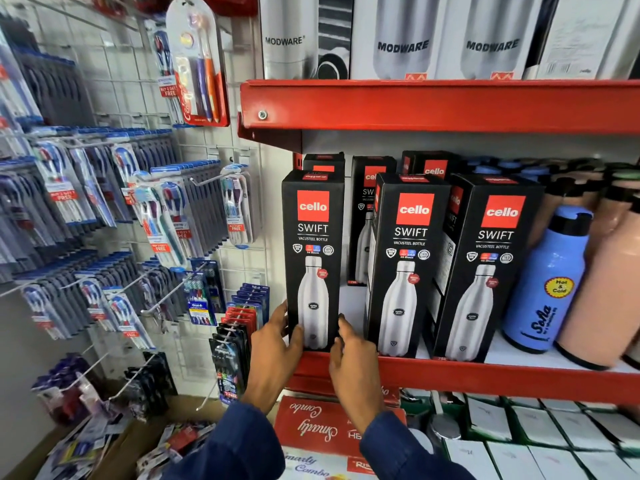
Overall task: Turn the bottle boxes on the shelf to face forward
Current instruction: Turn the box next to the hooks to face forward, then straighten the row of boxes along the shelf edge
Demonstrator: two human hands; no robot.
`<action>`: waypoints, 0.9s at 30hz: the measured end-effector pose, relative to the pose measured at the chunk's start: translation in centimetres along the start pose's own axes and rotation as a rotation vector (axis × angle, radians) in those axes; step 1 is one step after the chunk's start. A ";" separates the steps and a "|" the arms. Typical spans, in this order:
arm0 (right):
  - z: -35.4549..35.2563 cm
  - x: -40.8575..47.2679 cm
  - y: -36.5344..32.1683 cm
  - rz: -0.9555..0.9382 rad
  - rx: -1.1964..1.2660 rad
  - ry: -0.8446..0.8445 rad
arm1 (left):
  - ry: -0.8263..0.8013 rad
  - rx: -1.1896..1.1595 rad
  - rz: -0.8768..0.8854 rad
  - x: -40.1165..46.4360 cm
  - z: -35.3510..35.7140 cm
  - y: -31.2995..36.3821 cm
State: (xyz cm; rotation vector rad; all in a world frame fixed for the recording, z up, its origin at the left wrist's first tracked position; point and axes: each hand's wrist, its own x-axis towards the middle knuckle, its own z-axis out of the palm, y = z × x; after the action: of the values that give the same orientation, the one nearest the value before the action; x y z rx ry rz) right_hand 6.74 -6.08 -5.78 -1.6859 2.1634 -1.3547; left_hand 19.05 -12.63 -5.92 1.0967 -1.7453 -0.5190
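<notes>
Three black Cello Swift bottle boxes stand in the front row of the red shelf [485, 375]. The left box [313, 244] faces forward and sits at the shelf's left end. My left hand [273, 344] grips its lower left edge, thumb on the front face. My right hand [349, 355] touches its lower right edge with the fingers curled around the side. The middle box [405, 265] and the right box [485, 268] show their fronts, turned slightly to the left. More black boxes [369, 202] stand in the row behind.
A blue bottle [547, 282] and peach bottles [606, 292] fill the shelf's right part. Modware boxes [401, 39] stand on the upper red shelf. Toothbrush packs [156, 223] hang on a wire grid to the left. White boxes [540, 431] lie on the shelf below.
</notes>
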 end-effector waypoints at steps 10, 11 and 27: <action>-1.1 -1.2 0.2 -0.019 0.092 -0.024 | 0.007 0.055 -0.011 -1.6 -0.5 0.5; -1.2 -1.3 0.2 -0.030 0.100 -0.029 | 0.004 0.050 -0.019 -1.6 -0.6 0.6; -8.2 -3.3 6.1 0.107 0.252 0.400 | 0.058 -0.192 0.030 -6.0 5.1 7.3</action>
State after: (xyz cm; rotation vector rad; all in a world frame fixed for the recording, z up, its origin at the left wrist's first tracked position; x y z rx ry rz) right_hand -0.97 1.39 -6.36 -1.2767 2.1095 -1.9712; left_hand 12.05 -4.47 -5.74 0.9396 -1.6233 -0.6170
